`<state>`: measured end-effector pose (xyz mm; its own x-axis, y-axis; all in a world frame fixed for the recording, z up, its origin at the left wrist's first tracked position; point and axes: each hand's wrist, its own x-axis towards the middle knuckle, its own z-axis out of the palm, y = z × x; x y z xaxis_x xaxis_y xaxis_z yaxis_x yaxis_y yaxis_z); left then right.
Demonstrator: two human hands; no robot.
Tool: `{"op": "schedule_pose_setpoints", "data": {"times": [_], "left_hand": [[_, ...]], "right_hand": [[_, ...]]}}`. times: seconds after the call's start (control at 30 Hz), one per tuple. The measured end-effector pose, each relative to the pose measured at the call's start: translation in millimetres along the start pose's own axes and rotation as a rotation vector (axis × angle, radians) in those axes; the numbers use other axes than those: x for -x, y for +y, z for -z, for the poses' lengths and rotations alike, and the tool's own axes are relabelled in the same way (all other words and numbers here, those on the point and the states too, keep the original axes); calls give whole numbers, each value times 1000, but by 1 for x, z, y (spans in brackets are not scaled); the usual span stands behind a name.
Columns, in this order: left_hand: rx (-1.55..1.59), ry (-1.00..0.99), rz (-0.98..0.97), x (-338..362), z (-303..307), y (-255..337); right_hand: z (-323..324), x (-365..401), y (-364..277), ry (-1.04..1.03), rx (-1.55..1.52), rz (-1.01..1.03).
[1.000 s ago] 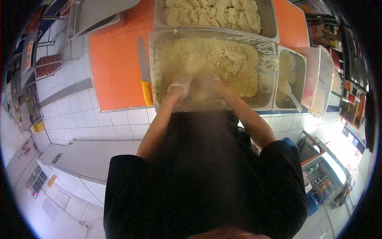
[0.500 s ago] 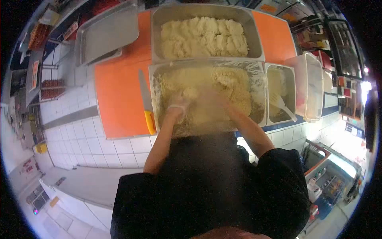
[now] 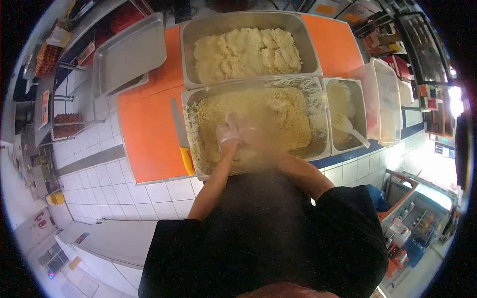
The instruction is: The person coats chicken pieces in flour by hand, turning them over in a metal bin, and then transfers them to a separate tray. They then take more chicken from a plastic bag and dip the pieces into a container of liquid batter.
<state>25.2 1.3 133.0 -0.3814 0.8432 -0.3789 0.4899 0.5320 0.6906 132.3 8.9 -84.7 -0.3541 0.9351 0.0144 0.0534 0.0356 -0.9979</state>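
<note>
Two hands are down in the near metal pan (image 3: 319, 116), among pale crumbs (image 3: 298, 126). From the head view, the left hand (image 3: 228, 133) and right hand (image 3: 259, 141) are close together; haze and blur keep me from telling how wide either is, or what it holds. A yellow-handled knife (image 3: 182, 134) lies just left, and the far pan (image 3: 248, 20) holds crumb-coated pieces (image 3: 248, 52).

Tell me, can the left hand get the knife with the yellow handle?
Probably yes. The left hand is down in the pan of crumbs, and the knife lies just outside it on the orange board, with its yellow handle uncovered. Only the pan's rim seems to stand in between.
</note>
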Motion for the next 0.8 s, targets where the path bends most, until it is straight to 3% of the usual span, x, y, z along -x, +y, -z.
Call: {"op": "schedule_pose_setpoints", "data": {"times": [0.03,0.07,0.13,0.17,0.23,0.3,0.37,0.47,0.53,0.57,0.67,0.73,0.77,0.8], "left_hand": [[200,75,50,2,1,0],[199,77,55,1,0,-2],[-424,-1,-245,-16,-22,-36],[-423,2,-241,-34,-44,-64],[-562,324,-606,-65,-89,-123],[-456,202,-511,-65,-75,-119],[-346,104,-418,-58,-69,-121],[-520,72,-356,-50,-64,-112],[-501,246,-349,-36,-51,-88],[-500,242,-344,-31,-43,-76],[-428,145,-262,-22,-23,-55],[52,-88,-103,-20,-16,-54],[54,-92,-100,-19,-16,-51],[12,-49,-96,-16,-13,-44]], "right_hand": [[-4,-1,-11,68,-224,13],[-4,-6,-21,63,-226,10],[1,-35,-112,-377,991,-411],[3,-37,-133,-351,958,-441],[6,-37,-175,-193,586,-642],[5,-41,-214,-34,176,-927],[-1,-44,-219,12,67,-1033],[6,-41,-167,-211,522,-536],[8,-40,-139,-338,797,-166],[7,-33,-129,-343,797,-171],[-4,-12,-112,-97,559,-101],[-12,-7,-123,70,398,-54],[-13,-10,-127,70,400,-58],[-14,-22,-161,117,473,-193]]}}
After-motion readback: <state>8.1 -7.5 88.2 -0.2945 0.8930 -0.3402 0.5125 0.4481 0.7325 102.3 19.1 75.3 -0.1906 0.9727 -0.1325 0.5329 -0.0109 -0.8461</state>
